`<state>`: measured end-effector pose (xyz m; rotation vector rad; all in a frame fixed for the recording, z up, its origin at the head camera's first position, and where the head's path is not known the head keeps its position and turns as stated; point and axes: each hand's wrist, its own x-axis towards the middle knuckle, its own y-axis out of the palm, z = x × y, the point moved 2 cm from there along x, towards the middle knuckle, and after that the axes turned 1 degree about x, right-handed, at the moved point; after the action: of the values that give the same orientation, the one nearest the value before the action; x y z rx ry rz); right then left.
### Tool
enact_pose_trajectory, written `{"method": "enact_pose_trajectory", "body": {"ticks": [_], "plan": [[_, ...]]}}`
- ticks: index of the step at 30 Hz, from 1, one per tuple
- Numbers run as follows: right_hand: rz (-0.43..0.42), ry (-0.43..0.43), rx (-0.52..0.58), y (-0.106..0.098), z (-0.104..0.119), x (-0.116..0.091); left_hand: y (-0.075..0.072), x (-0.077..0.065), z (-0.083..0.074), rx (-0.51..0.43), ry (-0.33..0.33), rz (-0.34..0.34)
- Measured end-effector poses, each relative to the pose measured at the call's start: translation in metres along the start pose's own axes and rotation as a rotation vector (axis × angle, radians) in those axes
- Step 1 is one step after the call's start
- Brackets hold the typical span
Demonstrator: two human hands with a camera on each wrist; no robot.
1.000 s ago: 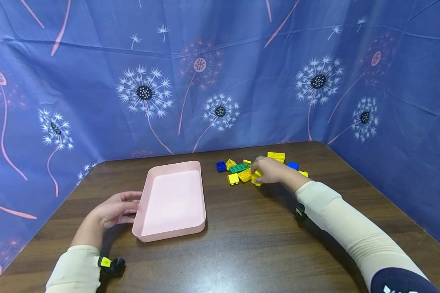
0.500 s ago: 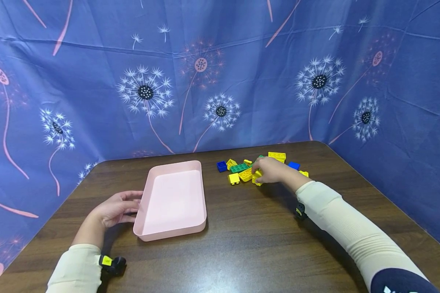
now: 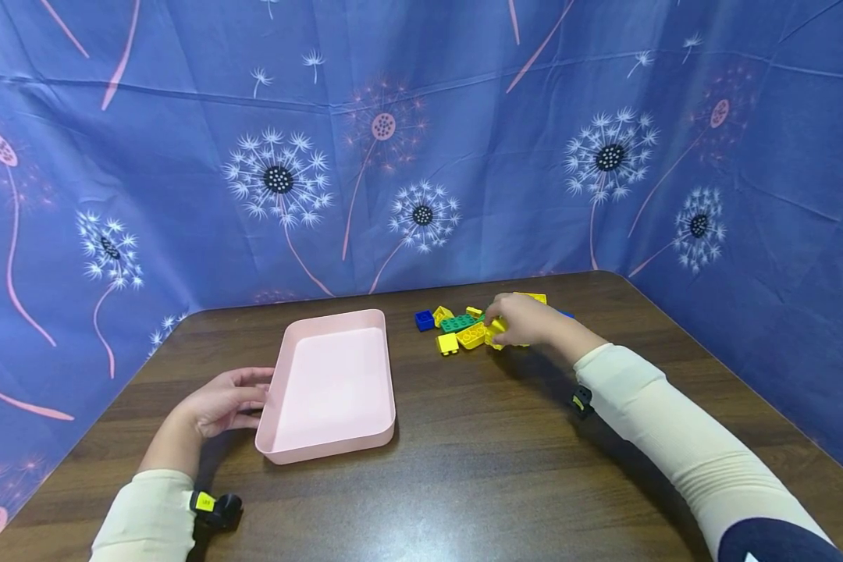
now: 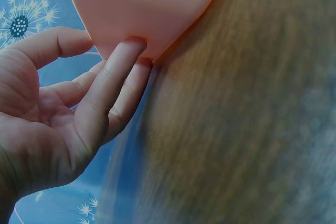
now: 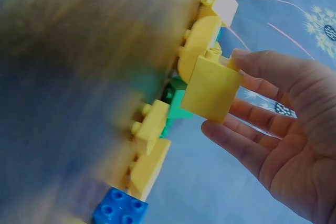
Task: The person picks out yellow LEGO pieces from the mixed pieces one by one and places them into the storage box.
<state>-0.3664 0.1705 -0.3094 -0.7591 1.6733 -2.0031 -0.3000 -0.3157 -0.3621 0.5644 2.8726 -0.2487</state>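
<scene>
- Yellow brick (image 5: 211, 88): pinched between thumb and fingertips of the right hand (image 3: 527, 321), at the near edge of the brick pile (image 3: 474, 326). In the right wrist view it seems lifted just clear of its neighbours, though blur makes it hard to be sure it is wholly free of them.
- Right grip: closed on that one yellow brick; the palm is open behind it and the other fingers lie loosely underneath.
- Pile: yellow, green and blue bricks lie touching or just beside the held brick, a rounded yellow piece (image 5: 198, 45) right against it.
- Pink tray (image 3: 332, 382): sits on the table (image 3: 478, 468) well apart from the pile, toward the left hand (image 3: 219, 402).
- Left grip: relaxed and open, fingertips (image 4: 128, 51) resting against the tray's outer wall at a corner, curled round nothing.
- Blue dandelion-print cloth (image 3: 421, 140) hangs behind and to both sides of the table.
- Risks, as I judge them: the pinch holds the brick by only a small part of its faces, so it could twist out and drop back into the pile; a neighbouring stud may catch and drag another brick along; and since the left fingers only touch the tray, a knock could slide it.
</scene>
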Motion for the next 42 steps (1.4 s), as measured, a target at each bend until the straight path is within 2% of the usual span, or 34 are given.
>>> {"method": "enact_pose_trajectory", "body": {"ticks": [5,11,26,35,42], "plan": [[-0.023,-0.01,-0.002,-0.013,0.002,-0.001,0.0,0.0,0.001,-0.006,-0.006,-0.016],[-0.02,-0.038,0.001,-0.029,0.009,-0.001,0.001,-0.001,-0.001,-0.008,-0.004,-0.002],[0.001,-0.153,-0.01,-0.048,0.041,0.015,0.001,-0.002,-0.004,0.012,-0.014,-0.018],[0.025,-0.204,-0.02,-0.048,0.068,0.033,0.0,-0.002,-0.001,0.006,-0.012,-0.004],[0.014,-0.284,-0.007,-0.044,0.09,0.051,-0.001,0.001,0.0,0.0,-0.012,-0.018]]}}
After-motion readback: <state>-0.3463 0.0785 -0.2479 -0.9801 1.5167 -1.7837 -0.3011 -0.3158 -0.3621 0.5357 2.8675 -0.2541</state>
